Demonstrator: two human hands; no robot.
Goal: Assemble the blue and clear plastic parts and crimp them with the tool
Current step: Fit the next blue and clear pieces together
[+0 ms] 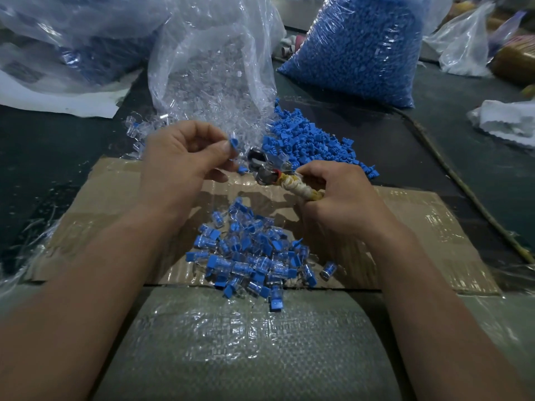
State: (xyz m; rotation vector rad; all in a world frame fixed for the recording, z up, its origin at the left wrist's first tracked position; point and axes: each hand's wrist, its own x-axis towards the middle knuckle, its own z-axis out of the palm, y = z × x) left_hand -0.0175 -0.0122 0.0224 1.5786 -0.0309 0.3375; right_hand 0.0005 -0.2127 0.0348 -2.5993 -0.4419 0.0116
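My left hand pinches a small blue part between thumb and fingertips. My right hand grips the cloth-wrapped handle of the crimping tool, whose metal head points left, close under the blue part. A clear piece sits at the tool's jaws. Several assembled blue-and-clear pieces lie heaped on the cardboard sheet below my hands. Loose blue parts are piled behind the tool. An open bag of clear parts stands beyond my left hand.
A full bag of blue parts stands at the back right. More plastic bags lie at the back left. A white cloth sits at the right edge. A thin cord runs along the dark table. Woven sacking covers my lap.
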